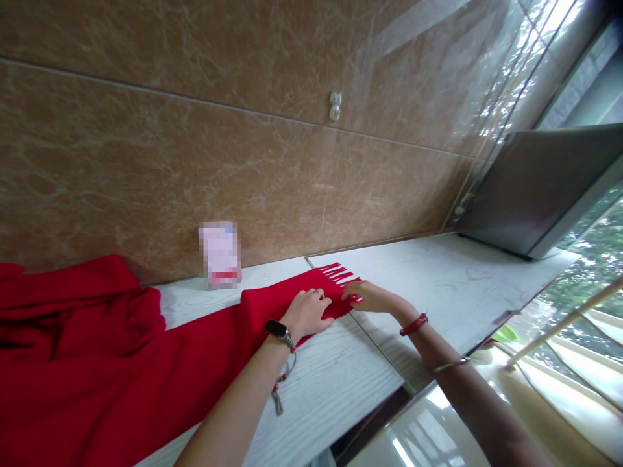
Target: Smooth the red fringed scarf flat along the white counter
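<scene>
A red scarf (195, 350) stretches across the white tabletop, its narrow end finishing in a fringe (337, 274). My left hand (307, 312) lies palm down on the cloth near that end, fingers out and thumb apart. At the fringed edge, my right hand (372, 297) has its fingers curled against the scarf's corner; its fingertips are partly hidden, and it looks closed on the cloth. Toward the left, the rest of the red fabric is bunched in a loose heap (107, 311).
A blurred pinkish pack (221, 256) stands against the brown marbled wall (160, 162). On the wall is a small white hook (335, 106). A grey boxy appliance (535, 188) sits at the table's far right end. The white table (457, 279) has a seam; beyond its near edge is shiny floor.
</scene>
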{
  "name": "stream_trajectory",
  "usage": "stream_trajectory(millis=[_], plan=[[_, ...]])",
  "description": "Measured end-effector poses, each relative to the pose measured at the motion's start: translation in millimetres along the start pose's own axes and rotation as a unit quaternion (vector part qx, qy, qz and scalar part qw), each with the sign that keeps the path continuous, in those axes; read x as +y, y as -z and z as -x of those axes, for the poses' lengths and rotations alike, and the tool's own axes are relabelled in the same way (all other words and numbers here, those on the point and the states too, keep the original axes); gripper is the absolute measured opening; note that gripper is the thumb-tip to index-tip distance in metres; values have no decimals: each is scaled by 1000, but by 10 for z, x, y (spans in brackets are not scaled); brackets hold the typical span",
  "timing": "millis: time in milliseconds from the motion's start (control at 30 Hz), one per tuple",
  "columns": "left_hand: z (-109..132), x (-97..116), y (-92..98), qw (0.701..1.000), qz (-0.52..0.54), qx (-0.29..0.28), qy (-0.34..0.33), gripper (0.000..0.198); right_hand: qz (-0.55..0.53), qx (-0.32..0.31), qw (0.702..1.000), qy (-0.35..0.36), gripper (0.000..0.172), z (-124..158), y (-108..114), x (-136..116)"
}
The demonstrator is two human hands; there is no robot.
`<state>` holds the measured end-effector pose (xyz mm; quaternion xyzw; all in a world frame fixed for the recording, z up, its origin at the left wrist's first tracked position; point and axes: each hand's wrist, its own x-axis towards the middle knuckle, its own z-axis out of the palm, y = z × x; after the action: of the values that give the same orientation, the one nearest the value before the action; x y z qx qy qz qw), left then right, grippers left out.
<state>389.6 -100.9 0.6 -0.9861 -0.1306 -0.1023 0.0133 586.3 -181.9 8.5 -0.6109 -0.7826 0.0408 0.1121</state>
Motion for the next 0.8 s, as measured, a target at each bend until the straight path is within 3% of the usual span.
stream_trajectory(millis=[100, 300, 533, 667, 800], plan=[[-2, 74, 96, 999, -25, -18, -32, 22, 8, -11, 1000, 23, 34, 56, 25, -7], [8, 197, 175, 997, -51, -63, 0, 38, 6, 45, 998, 45, 43, 178, -94, 120], [-41, 192, 176, 997, -37, -41, 60, 22, 65, 142, 986, 62, 25, 185, -292, 238], [-53, 174, 193, 996, -34, -38, 68, 17, 73, 162, 982, 70, 27, 175, -289, 167], [-54, 167, 210, 996, -30, -29, 78, 17, 96, 201, 974, 31, 41, 154, -308, 96]])
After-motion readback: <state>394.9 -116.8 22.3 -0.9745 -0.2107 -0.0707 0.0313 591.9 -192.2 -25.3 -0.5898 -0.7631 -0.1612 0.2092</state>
